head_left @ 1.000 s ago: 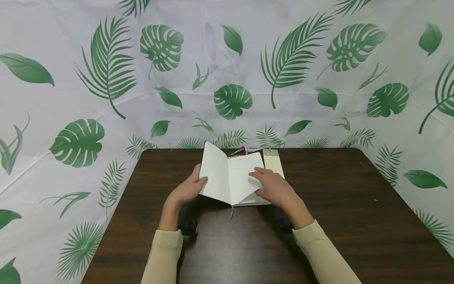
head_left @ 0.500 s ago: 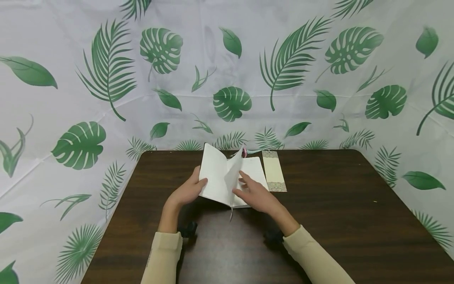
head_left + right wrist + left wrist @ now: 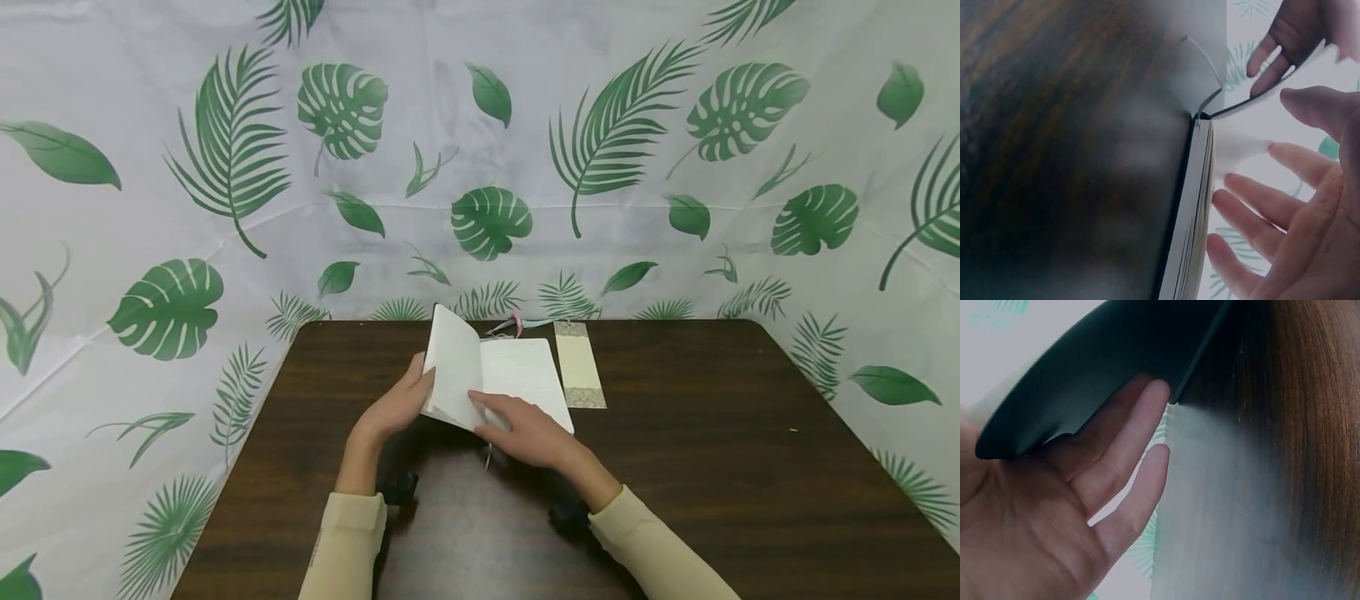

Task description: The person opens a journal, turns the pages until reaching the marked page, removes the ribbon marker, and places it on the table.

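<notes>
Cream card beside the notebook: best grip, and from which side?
Probably the card by its right long edge, coming from the right: it lies flat, with the open notebook close to its left edge and a ribbon at its far end.

Bookmark [image 3: 578, 365] right of notebook [image 3: 522, 372], tassel [image 3: 517, 322] apparently behind.

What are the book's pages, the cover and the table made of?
The pages look like paper: thin, white, matt and curving. The cover is dark and smooth with a faint sheen, maybe imitation leather or coated card; I can't tell which. The table shows streaky dark-brown grain and some shine: perhaps wood or wood-look laminate.
</notes>
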`<state>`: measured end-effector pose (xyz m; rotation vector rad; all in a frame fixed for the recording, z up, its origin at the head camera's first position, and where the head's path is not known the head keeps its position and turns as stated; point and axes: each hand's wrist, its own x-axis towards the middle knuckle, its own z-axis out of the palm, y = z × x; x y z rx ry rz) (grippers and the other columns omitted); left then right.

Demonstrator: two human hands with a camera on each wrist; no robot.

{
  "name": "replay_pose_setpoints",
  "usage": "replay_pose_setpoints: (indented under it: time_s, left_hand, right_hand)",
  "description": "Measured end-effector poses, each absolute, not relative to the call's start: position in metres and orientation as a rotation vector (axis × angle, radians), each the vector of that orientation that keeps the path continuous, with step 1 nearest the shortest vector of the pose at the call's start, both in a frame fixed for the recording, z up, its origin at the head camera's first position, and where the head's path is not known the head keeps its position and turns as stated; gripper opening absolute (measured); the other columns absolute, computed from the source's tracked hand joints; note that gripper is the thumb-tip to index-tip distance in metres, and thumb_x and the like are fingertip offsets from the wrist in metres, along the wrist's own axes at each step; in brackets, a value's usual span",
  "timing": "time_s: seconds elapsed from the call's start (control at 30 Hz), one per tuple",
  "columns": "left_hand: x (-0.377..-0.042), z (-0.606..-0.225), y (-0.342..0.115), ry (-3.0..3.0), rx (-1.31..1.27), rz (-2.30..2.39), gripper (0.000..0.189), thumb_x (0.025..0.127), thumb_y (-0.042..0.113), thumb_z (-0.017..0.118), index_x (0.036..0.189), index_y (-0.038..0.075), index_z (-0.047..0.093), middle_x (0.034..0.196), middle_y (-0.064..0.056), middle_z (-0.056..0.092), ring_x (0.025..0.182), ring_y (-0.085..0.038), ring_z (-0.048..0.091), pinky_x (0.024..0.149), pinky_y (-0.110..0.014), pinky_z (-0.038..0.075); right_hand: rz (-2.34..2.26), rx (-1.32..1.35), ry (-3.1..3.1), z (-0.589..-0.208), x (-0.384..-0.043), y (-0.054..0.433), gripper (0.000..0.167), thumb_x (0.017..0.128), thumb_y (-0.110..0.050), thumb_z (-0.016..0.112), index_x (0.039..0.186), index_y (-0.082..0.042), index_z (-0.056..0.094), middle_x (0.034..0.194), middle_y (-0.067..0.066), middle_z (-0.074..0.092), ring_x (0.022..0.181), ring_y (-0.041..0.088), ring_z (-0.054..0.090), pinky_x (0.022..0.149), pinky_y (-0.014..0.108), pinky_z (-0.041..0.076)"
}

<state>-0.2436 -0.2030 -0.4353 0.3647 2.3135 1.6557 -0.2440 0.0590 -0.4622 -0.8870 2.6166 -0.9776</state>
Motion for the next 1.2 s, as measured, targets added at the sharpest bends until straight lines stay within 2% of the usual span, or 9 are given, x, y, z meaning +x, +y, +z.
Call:
replay_pose_setpoints:
  time_s: [0.07,0.13,0.27,0.4,0.6,0.8,1.03,1.2]
  left_hand:
    - [-0.243,-0.435,-0.202,2.298,0.301,1.673,0.065,0.119,0.044,0.027,0.168,0.007,0.006,0.156,-0.022,0.033,0.136,-0.037,0.047,0.119,-0.056,0.036]
    - [-0.243,-0.434,-0.201,2.307,0.263,1.663,0.07,0.118,0.047,0.031,0.17,0.008,0.005,0.158,-0.021,0.033,0.138,-0.036,0.046,0.121,-0.058,0.034]
    - [-0.242,-0.434,-0.201,2.358,0.305,1.625,0.07,0.117,0.031,0.04,0.17,0.004,0.003,0.166,-0.024,0.027,0.142,-0.038,0.043,0.122,-0.06,0.032]
    - [-0.241,-0.435,-0.202,2.384,0.362,1.6,0.067,0.116,0.016,0.038,0.169,0.0,0.001,0.17,-0.026,0.019,0.143,-0.041,0.04,0.122,-0.061,0.032]
    - [-0.241,-0.436,-0.202,2.394,0.361,1.59,0.068,0.116,0.014,0.038,0.17,0.001,0.0,0.172,-0.027,0.016,0.145,-0.043,0.038,0.124,-0.063,0.029]
    - [-0.242,-0.437,-0.203,2.388,0.374,1.594,0.068,0.116,0.014,0.037,0.17,0.0,-0.002,0.172,-0.027,0.015,0.144,-0.043,0.037,0.124,-0.064,0.027]
    - [-0.242,-0.438,-0.203,2.376,0.393,1.596,0.067,0.116,0.014,0.036,0.169,-0.001,-0.002,0.168,-0.029,0.02,0.14,-0.042,0.039,0.121,-0.061,0.029]
    - [-0.242,-0.436,-0.203,2.375,0.402,1.591,0.067,0.116,0.014,0.036,0.169,0.0,-0.003,0.166,-0.028,0.021,0.14,-0.042,0.038,0.122,-0.062,0.028]
  right_hand:
    - [-0.967,-0.927,2.633,-0.463,-0.243,0.059,0.058,0.108,-0.037,0.066,0.162,-0.02,0.052,0.158,0.009,0.059,0.143,0.032,0.058,0.115,0.056,0.047]
    - [-0.96,-0.949,2.644,-0.464,-0.242,0.059,0.058,0.108,-0.037,0.065,0.161,-0.019,0.052,0.158,0.009,0.06,0.143,0.032,0.058,0.115,0.056,0.047]
    - [-0.949,-0.948,2.654,-0.465,-0.241,0.058,0.058,0.108,-0.036,0.064,0.162,-0.02,0.051,0.157,0.009,0.06,0.142,0.032,0.059,0.114,0.056,0.048]
    - [-0.919,-0.919,2.663,-0.463,-0.242,0.058,0.059,0.107,-0.035,0.066,0.162,-0.018,0.05,0.156,0.01,0.061,0.14,0.031,0.06,0.112,0.055,0.049]
    - [-0.805,-0.887,2.714,-0.466,-0.248,0.064,0.063,0.106,-0.034,0.069,0.161,-0.012,0.049,0.156,0.013,0.06,0.14,0.032,0.06,0.112,0.055,0.048]
    - [-0.704,-0.972,2.697,-0.467,-0.253,0.072,0.057,0.105,-0.031,0.068,0.155,-0.006,0.056,0.161,0.015,0.055,0.15,0.036,0.051,0.121,0.057,0.041]
    - [-0.574,-0.949,2.694,-0.465,-0.258,0.083,0.063,0.103,-0.035,0.071,0.157,-0.008,0.056,0.168,0.017,0.047,0.156,0.041,0.042,0.124,0.06,0.036]
    - [-0.524,-0.91,2.709,-0.462,-0.265,0.093,0.069,0.097,-0.034,0.079,0.157,-0.008,0.056,0.168,0.018,0.046,0.154,0.042,0.044,0.123,0.059,0.038]
